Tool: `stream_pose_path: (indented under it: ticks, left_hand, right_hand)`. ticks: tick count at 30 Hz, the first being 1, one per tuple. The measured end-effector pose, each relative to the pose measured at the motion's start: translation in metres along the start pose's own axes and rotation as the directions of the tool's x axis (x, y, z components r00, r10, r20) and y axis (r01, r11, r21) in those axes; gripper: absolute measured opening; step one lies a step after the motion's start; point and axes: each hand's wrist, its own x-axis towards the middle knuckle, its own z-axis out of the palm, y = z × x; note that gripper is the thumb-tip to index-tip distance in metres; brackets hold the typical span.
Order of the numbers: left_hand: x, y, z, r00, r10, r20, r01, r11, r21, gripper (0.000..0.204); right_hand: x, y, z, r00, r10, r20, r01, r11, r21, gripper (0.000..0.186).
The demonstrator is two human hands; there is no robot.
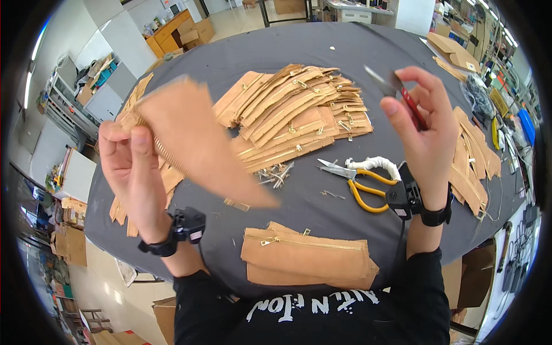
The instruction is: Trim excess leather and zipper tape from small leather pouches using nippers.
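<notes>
Dark desk (pixel 230 63): left hand (pixel 133 167) grip pinches tan zippered piece (pixel 195 138) above left edge, right hand (pixel 425 135) closed round red-handled cutter (pixel 402 95); two pieces (pixel 307 256) stacked at near edge, big pile (pixel 299 109) seemingly left mid-desk.

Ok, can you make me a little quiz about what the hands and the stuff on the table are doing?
1. True or false: the left hand holds a tan fabric piece.
2. What does the right hand hold? A) red-handled cutter B) yellow-handled scissors C) nothing
3. Fill in: the tan pieces with a gold zipper lie nearest the person, on the dark ____.

Key: 1 true; 2 A; 3 table.
</notes>
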Motion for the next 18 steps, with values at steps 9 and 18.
stream_pose_path:
  ticks: [9,18]
  left_hand:
    - [-0.086,-0.024,0.105,0.009,-0.376,0.927,0.407,0.848,0.340,0.022]
    - [-0.008,-0.167,0.116,0.769,-0.411,0.489,0.112,0.840,0.530,0.027]
  right_hand:
    - [0.002,-0.007,-0.018,0.999,-0.004,-0.038,0.005,1.000,0.028,0.028]
    - [0.007,0.001,-0.043,0.992,0.086,-0.096,-0.087,0.996,-0.013,0.028]
